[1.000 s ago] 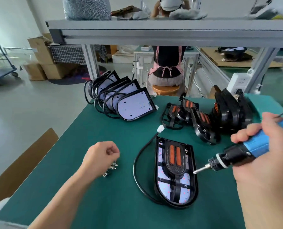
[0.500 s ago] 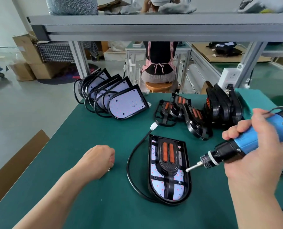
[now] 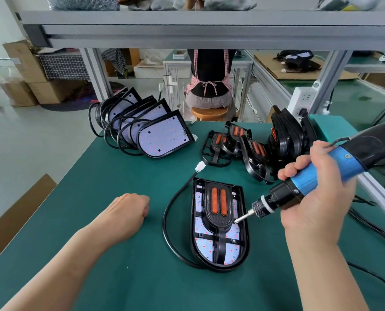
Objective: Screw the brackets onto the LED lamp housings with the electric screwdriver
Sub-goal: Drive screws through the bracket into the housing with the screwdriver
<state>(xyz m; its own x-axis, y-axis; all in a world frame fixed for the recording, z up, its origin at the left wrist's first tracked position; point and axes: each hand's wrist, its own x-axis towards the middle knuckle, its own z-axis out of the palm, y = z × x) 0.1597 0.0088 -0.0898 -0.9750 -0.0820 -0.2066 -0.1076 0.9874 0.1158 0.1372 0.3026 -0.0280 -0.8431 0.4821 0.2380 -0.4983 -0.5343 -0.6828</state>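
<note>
1 housing (image 3: 201,223) with 1 bracket (image 3: 218,209) flat on worktop (image 3: 97,176); right hand (image 3: 317,205) grip clamped on electric screwdriver (image 3: 335,168); left hand (image 3: 127,213) grip fisted, contents unseen.

The tabletop (image 3: 119,176) is showing deep green. The electric screwdriver (image 3: 308,179) is wearing a bright blue grip between black ends. The bracket (image 3: 218,217) is showing black with two orange bars, sitting over a pale lilac LED board (image 3: 203,250) dotted red, inside a black lamp housing (image 3: 245,243) with a black cable (image 3: 166,221). Beyond, an apron (image 3: 227,75) is showing red-and-white check.
</note>
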